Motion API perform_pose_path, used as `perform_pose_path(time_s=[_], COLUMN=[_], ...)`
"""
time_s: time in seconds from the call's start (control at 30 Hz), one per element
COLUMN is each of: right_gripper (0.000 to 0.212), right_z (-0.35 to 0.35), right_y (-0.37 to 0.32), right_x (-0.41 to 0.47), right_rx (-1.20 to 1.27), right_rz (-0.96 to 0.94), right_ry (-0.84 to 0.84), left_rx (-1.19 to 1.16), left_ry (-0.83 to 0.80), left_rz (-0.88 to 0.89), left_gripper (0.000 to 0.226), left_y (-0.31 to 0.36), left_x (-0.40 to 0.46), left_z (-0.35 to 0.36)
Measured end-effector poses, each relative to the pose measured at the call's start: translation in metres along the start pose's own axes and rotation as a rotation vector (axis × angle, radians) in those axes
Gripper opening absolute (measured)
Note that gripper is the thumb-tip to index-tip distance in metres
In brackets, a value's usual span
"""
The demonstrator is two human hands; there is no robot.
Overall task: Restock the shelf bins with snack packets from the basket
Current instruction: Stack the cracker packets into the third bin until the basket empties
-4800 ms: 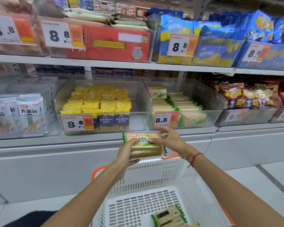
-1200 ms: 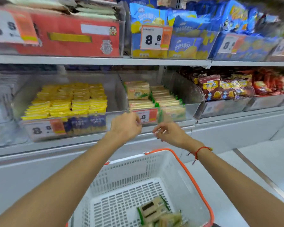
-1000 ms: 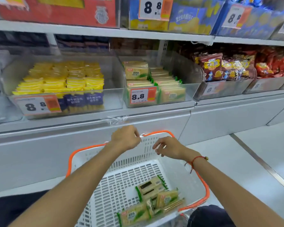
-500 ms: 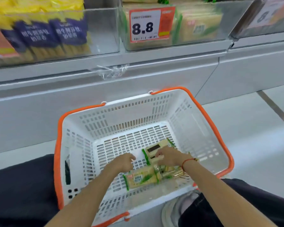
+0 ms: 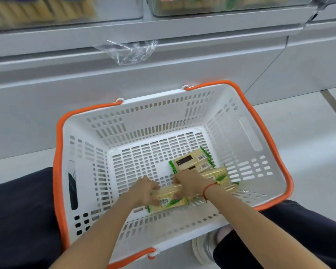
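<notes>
- Lower centre of frame: left hand (image 5: 146, 191) and right hand (image 5: 190, 184) are both down in the white slotted plastic basket with orange handles (image 5: 248, 136); each has fingers curled onto an end of the pale-yellow, green-edged flat snack packet (image 5: 169, 200) lying nearest the viewer on the basket floor.
- Step in hand, as I read it: gathering packets for the next lift to the shelf bins. Best done by squaring the near packet against the others and gripping the ends, not the thin film.
- Just right of the right hand: more of the same packets (image 5: 219, 176), overlapping; count is unclear.
- Beyond them, mid-frame: two packets lying label-back up with barcodes (image 5: 190, 162), touching, at the basket's right-centre floor.
- Advice: stack these onto the held one before rising, lifting level so none slides off.
- Right fingertips are hidden under the palm; grip depth is unclear.
- Bottom edge: dark trouser legs (image 5: 17, 220) and a pale shoe (image 5: 204, 247), cropped.
- Upper centre: crumpled clear plastic film (image 5: 130, 52) hanging off the grey shelf ledge (image 5: 47, 61).
- Top edge: clear shelf bins (image 5: 221, 6), blurred and cut off; fill level can't be judged.
</notes>
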State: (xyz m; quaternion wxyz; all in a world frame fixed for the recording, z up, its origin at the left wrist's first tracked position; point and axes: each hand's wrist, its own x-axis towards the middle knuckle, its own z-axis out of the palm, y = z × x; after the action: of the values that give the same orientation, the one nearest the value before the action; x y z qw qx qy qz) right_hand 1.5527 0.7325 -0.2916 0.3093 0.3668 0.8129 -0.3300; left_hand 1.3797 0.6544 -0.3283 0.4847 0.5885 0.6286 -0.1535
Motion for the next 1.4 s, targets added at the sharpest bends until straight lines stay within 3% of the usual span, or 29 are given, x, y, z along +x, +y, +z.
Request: perform_pose_path(time_s=[0.13,0.23,0.37,0.5,0.6,0.73,0.77,0.83,0.9,1.0,1.1,1.3,1.4], right_gripper=[0.043,0.046,0.051,0.065,0.058,0.038,0.041,0.045,0.047,0.067,0.075,0.059,0.044], right_z=[-0.023,-0.051,-0.074,-0.080,-0.076,-0.072,-0.070,-0.062,-0.050,-0.032,-0.012,-0.007,-0.020], right_y=[0.013,0.021,0.018,0.008,0.008,0.006,0.007,0.015,0.024,0.029,0.026,0.020,0.024], right_x=[-0.013,-0.031,-0.054,-0.066,-0.068,-0.054,-0.045,-0.027,-0.011,0.005,0.016,0.025,0.026], right_rx=[0.388,0.649,0.883,1.073,1.235,1.317,1.247,0.849,0.394,0.008,-0.146,-0.260,-0.380], right_rz=[0.020,0.034,0.034,0.050,0.030,0.078,0.142,0.247,0.245,0.199,0.222,0.183,0.128], right_ry=[0.027,0.067,0.151,0.229,0.281,0.328,0.380,0.448,0.364,0.231,0.154,0.257,0.250], left_rx=[-0.577,-0.867,-0.993,-1.132,-1.250,-1.438,-1.485,-1.551,-1.575,-1.565,-1.566,-1.608,-1.626], left_ry=[0.042,0.115,0.140,0.202,0.187,0.274,0.315,0.377,0.421,0.456,0.458,0.450,0.461], left_rz=[-0.002,-0.013,0.040,0.057,0.050,-0.043,-0.076,-0.134,-0.172,-0.205,-0.225,-0.242,-0.239], left_gripper=[0.058,0.057,0.028,0.042,0.036,0.010,0.011,0.018,0.028,0.041,0.032,0.007,0.004], left_y=[-0.003,0.001,0.026,0.042,0.047,0.047,0.045,0.041,0.035,0.025,0.020,0.011,0.007], left_x=[-0.015,-0.029,-0.040,-0.046,-0.051,-0.053,-0.052,-0.051,-0.051,-0.044,-0.039,-0.033,-0.034], left_z=[-0.021,-0.037,-0.056,-0.062,-0.057,-0.053,-0.052,-0.051,-0.053,-0.054,-0.055,-0.057,-0.060])
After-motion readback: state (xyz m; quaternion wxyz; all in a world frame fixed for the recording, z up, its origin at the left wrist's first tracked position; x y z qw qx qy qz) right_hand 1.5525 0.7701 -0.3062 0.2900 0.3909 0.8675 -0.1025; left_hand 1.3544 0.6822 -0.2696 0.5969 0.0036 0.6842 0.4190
